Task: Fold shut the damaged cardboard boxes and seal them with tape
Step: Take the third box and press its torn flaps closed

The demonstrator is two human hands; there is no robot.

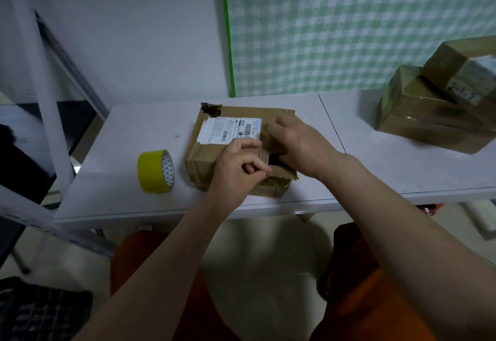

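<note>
While both hands work one torn box (236, 136) | one tape roll (155, 171) | two stacked boxes (440, 107)

Table (128, 136): white, set against the wall.
Curtain (349, 26): green-and-white checked, hung behind the table.
Frame (40, 77): white bars, seen at left.

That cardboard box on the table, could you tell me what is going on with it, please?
A person is working on a battered cardboard box on the white table. The left hand pinches a torn flap at the near edge, while the right hand rests on top beside a dark gap not yet closed. The far left corner is also torn open. A yellow tape roll stands untouched to the left, and taped boxes are stacked at the far right.
</note>
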